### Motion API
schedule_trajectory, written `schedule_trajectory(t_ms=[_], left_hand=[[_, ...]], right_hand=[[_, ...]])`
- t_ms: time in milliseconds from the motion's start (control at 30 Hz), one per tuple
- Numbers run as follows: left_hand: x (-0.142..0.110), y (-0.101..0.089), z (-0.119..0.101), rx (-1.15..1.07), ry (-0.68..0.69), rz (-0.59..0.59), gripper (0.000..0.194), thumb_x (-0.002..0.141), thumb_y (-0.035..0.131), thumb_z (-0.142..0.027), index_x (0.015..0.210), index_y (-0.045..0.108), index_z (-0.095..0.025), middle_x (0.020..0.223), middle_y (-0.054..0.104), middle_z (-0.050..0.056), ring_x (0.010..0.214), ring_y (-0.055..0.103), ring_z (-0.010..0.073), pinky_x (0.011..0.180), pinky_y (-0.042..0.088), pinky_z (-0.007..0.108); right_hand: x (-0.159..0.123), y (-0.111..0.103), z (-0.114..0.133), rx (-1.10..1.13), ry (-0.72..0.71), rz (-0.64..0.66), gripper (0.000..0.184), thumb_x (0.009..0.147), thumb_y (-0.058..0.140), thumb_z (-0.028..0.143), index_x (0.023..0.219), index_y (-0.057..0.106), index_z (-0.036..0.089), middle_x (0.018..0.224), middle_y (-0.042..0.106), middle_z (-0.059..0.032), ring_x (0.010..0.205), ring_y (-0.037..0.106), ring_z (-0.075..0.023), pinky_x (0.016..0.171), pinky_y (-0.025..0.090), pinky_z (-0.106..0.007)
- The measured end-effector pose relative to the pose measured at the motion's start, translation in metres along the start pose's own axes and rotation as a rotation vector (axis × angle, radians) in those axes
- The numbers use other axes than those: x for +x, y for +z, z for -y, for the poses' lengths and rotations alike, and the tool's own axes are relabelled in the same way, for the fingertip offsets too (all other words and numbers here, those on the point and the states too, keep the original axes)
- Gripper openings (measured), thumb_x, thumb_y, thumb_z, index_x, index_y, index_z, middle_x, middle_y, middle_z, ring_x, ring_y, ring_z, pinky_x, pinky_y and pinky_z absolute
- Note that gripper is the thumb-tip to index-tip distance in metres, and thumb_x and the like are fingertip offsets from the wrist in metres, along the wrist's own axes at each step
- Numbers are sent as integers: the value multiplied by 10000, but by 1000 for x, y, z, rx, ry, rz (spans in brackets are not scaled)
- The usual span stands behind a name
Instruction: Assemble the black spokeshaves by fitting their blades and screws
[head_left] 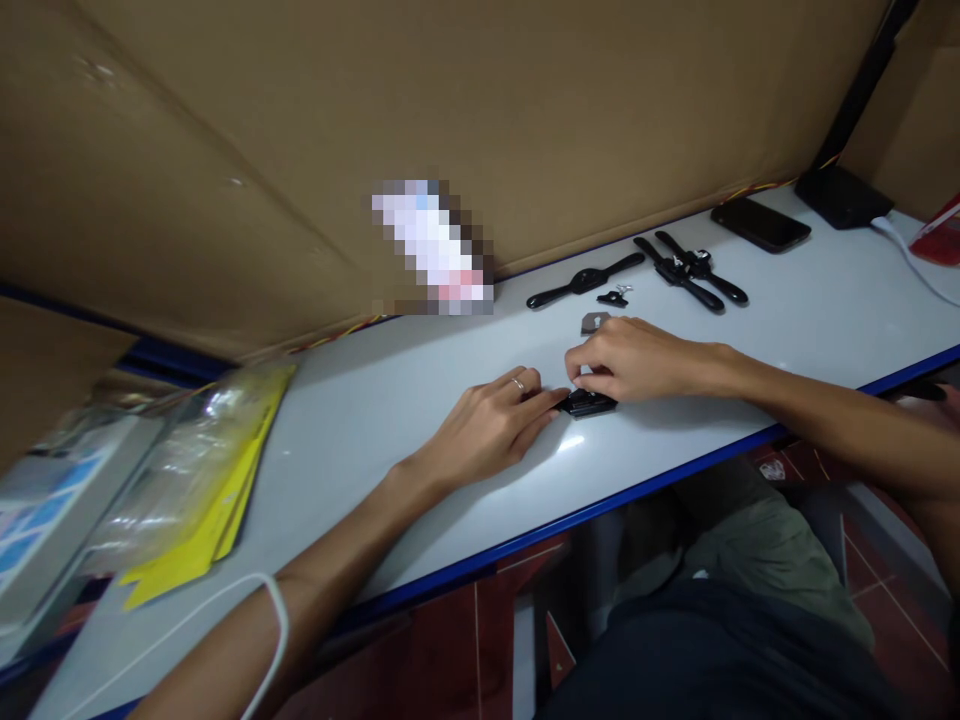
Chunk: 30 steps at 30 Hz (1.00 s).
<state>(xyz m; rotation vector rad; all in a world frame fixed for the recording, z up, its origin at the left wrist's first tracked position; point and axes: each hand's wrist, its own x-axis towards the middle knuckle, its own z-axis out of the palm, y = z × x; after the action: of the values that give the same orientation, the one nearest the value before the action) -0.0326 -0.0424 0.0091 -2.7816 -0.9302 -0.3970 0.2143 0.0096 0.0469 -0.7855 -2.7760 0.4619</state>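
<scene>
A black spokeshave (pixel 589 404) lies on the white tabletop between my hands. My left hand (pixel 491 418), a ring on one finger, is closed on its left handle, which the fingers mostly cover. Over the middle of the tool, my right hand (pixel 637 358) is bent in a pinch; what its fingertips hold, if anything, is hidden. Just beyond the right hand lies a grey metal blade (pixel 596 323). Behind that are a small black cap (pixel 613 298) and tiny screws (pixel 625 289). Farther back rests another spokeshave body (pixel 586 281), with two spokeshaves (pixel 681 272) side by side to its right.
A dark phone (pixel 761 223) and a black box (pixel 844 195) with a white cable lie at the back right, near a red object (pixel 937 235). Clear plastic bags (pixel 191 450) and yellow sheets (pixel 232 500) occupy the left end. A cardboard wall (pixel 600 120) rises behind.
</scene>
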Motion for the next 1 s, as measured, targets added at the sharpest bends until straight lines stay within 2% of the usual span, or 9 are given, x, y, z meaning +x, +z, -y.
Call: schedule_trajectory(t_ms=[133,300,533,1000], left_hand=[[1,-1,0,-1,7,3,331,1089,393,-292,1239,669,-189,898,591,47,787,604,159,570,493,259],[2,-1,1,-25,13,-23,303,1072,432,-255,1221,684,-175,886,596,56,784,598,169,598,494,276],[3,0,4,-52,6,-17,300,1060,458,-236,1237,696,-190,924,628,76,824,585,193,714,526,333],[3,0,5,-74,-5,-21,309,1060,464,-256,1240,708,-202,942,635,84,841,585,202,732,530,348]], right_hand=[[-3,-12,-7,116,-19,37,194,903,607,217,1002,773,208,725,650,1,681,521,-140,678,314,-283],[-3,-12,-9,156,-33,102,179,884,651,210,1006,782,212,715,643,11,686,518,-136,690,315,-287],[-3,-12,-8,151,-12,114,182,884,667,221,1024,783,213,739,653,0,700,513,-142,700,310,-289],[-2,-9,-9,157,-16,86,97,868,723,225,956,758,205,740,646,3,715,518,-148,705,302,-281]])
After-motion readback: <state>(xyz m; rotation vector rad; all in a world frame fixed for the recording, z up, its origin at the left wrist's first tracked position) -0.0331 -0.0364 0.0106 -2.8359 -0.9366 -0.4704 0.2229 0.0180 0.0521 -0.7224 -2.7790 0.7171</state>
